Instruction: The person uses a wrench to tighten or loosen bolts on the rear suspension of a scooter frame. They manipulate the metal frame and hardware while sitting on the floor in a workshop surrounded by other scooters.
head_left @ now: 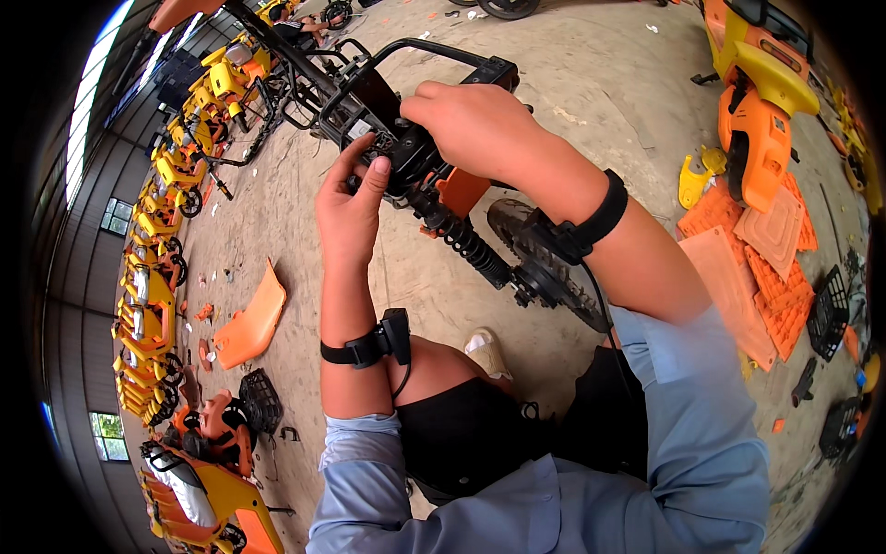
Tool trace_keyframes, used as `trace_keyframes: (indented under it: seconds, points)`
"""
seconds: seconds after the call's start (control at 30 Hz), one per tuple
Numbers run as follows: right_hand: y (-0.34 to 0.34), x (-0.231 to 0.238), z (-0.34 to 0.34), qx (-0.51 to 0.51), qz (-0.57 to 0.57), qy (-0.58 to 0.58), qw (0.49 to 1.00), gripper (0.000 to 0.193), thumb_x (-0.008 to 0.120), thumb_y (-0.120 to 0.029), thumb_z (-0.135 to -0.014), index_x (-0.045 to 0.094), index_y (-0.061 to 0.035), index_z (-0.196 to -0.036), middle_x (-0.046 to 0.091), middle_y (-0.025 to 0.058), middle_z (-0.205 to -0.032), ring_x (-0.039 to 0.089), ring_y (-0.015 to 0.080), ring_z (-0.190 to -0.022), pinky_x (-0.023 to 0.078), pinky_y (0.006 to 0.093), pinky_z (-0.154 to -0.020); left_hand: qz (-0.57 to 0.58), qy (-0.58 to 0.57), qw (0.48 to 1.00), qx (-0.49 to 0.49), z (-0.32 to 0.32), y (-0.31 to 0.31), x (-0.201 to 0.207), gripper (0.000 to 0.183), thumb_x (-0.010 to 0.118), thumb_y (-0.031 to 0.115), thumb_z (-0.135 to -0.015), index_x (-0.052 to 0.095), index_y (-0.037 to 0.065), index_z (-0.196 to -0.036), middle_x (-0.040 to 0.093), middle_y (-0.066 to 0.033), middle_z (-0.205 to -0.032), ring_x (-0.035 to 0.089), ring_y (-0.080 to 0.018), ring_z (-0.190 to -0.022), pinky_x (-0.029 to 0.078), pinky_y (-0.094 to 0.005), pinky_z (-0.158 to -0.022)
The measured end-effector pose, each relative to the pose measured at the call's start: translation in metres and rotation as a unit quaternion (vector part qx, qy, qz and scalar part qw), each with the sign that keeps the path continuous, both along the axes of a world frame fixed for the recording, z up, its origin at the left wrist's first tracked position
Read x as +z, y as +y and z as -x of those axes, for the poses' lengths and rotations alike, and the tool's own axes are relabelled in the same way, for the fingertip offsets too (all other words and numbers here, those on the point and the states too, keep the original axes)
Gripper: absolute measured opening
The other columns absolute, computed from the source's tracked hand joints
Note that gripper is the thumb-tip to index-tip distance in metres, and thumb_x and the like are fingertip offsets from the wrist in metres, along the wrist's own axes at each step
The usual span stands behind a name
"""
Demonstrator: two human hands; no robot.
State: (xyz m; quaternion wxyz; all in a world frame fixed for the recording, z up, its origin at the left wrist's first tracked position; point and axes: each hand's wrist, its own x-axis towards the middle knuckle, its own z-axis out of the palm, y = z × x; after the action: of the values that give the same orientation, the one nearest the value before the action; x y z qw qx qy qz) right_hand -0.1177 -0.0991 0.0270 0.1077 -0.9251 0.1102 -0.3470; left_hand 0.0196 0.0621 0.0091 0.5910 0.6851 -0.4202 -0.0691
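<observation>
A partly stripped scooter's black frame [438,48] stands in front of me, with its coil-spring shock absorber [469,245] and rear wheel [544,254] on my side. My left hand [346,208] is at the open middle of the frame, thumb and index finger curled close around a small dark part beside some wires [380,143]. Over the frame's near end, my right hand [471,127] is bent with its fingertips pinched together just above the black mount. Whatever those fingertips hold is too small to name. An orange panel [461,191] shows under my right hand.
An orange curved panel [254,319] lies on the floor at left. Orange flat panels [771,235] are piled at right, below an orange and yellow scooter body [761,111]. Rows of yellow scooters [148,305] line the left wall. Another person [293,28] sits far off.
</observation>
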Motion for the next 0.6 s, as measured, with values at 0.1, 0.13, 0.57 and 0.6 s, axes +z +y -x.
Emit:
trace_keyframes:
  seconds: [0.1, 0.13, 0.57, 0.6]
  points:
    - [0.000, 0.000, -0.001, 0.002, -0.001, -0.002, 1.000, 0.026, 0.056, -0.003, -0.087, 0.068, -0.0108, -0.109, 0.065, 0.0089, -0.099, 0.068, 0.0358, -0.091, 0.055, 0.0464, -0.072, 0.009, 0.001, 1.000, 0.013, -0.005, -0.003, -0.006, 0.028, 0.075, 0.024, -0.095, 0.074, 0.005, -0.115, 0.055, 0.0067, -0.081, 0.047, -0.0039, -0.073, 0.040, -0.0205, -0.065]
    - [0.000, 0.000, -0.001, 0.002, -0.001, -0.001, 1.000, 0.026, 0.056, -0.003, -0.086, 0.067, -0.0106, -0.108, 0.065, 0.0089, -0.099, 0.068, 0.0359, -0.091, 0.055, 0.0465, -0.072, 0.006, 0.004, 1.000, 0.010, -0.005, -0.003, -0.006, 0.028, 0.075, 0.024, -0.095, 0.073, 0.005, -0.115, 0.054, 0.0068, -0.081, 0.047, -0.0039, -0.073, 0.040, -0.0204, -0.065]
    - [-0.002, -0.004, -0.001, 0.002, 0.007, -0.014, 1.000, 0.025, 0.058, -0.002, -0.085, 0.067, -0.0100, -0.108, 0.065, 0.0094, -0.098, 0.068, 0.0364, -0.089, 0.055, 0.0470, -0.071, -0.030, 0.049, 0.998, -0.009, -0.006, 0.001, 0.003, 0.026, 0.073, 0.023, -0.097, 0.073, 0.005, -0.115, 0.056, 0.0064, -0.083, 0.045, -0.0036, -0.072, 0.039, -0.0206, -0.065]
    - [-0.001, -0.004, -0.001, 0.002, 0.008, -0.016, 1.000, 0.025, 0.058, -0.002, -0.085, 0.067, -0.0101, -0.108, 0.065, 0.0093, -0.098, 0.068, 0.0364, -0.088, 0.055, 0.0469, -0.071, -0.040, 0.065, 0.997, -0.015, -0.007, 0.003, 0.004, 0.026, 0.073, 0.023, -0.097, 0.073, 0.005, -0.115, 0.056, 0.0064, -0.082, 0.045, -0.0035, -0.072, 0.039, -0.0205, -0.065]
